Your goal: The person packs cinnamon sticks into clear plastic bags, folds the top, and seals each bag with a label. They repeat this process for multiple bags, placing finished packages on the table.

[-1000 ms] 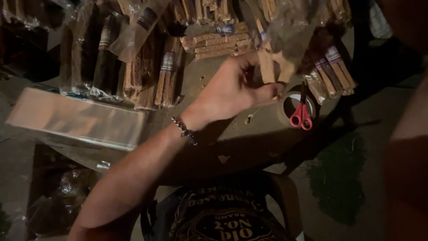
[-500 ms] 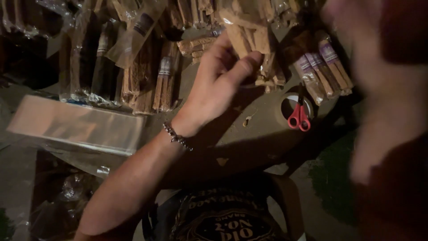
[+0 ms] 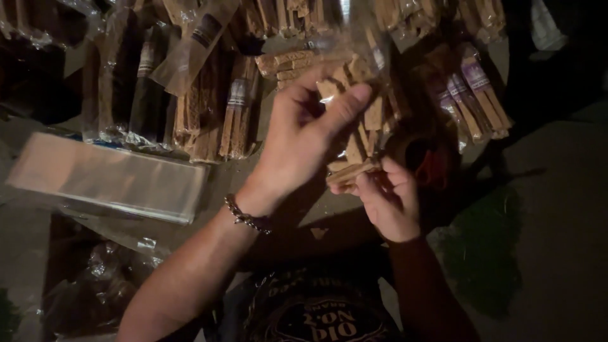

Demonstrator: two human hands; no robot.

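Note:
My left hand (image 3: pixel 304 136) pinches the top of a clear plastic bag (image 3: pixel 354 69) that holds several short brown wooden sticks (image 3: pixel 362 126). A beaded bracelet (image 3: pixel 246 217) circles that wrist. My right hand (image 3: pixel 389 199) is just below, its fingers closed on the lower ends of the sticks at the bag's bottom. Both hands hover over a dim round table (image 3: pixel 297 209), in the middle of the head view.
Many bagged bundles of brown sticks (image 3: pixel 209 107) lie across the far side of the table, some with purple labels (image 3: pixel 475 88). A stack of flat clear bags (image 3: pixel 107 177) lies at the left. Red-handled scissors (image 3: pixel 430 168) are partly hidden behind my right hand.
My left hand lifted the bag of sticks from near the scissors toward the middle. My right hand came in from the right and took hold of the lower ends.

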